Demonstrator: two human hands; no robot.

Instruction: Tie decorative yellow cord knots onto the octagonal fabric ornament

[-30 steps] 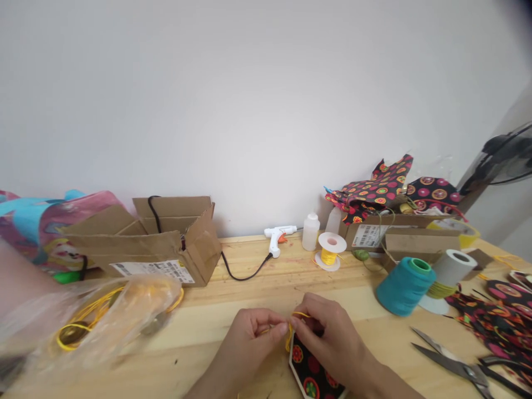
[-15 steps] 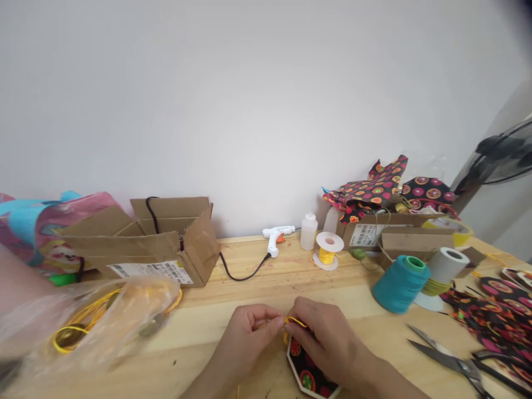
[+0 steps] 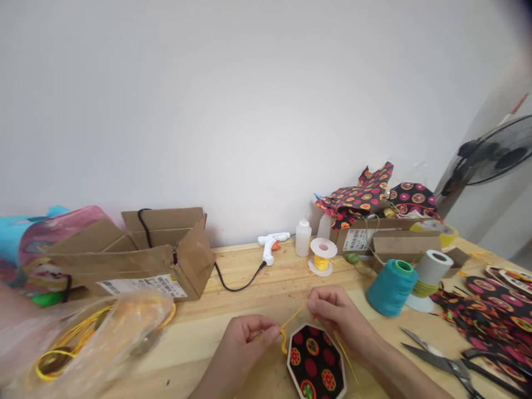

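My left hand (image 3: 245,338) is closed in a pinch on a thin yellow cord (image 3: 291,320) near its looped end. My right hand (image 3: 336,313) pinches the same cord further up, and the cord runs taut and slanted between the two hands. A hexagonal piece covered in black dotted fabric (image 3: 316,360) lies flat on the wooden table (image 3: 249,288), just below and between my hands. A loose strand of the cord trails down past my right wrist.
An open cardboard box (image 3: 137,255) sits at the left, with a clear plastic bag of yellow cord (image 3: 83,338) in front. A white glue gun (image 3: 269,244), bottles, a yellow spool (image 3: 321,256), a teal thread cone (image 3: 390,287), scissors (image 3: 444,360) and patterned fabric pieces (image 3: 494,310) lie to the right.
My right hand has lifted off the hexagonal piece and moved up and right, drawing the yellow cord taut. The fabric piece is now uncovered. The view has shifted slightly.
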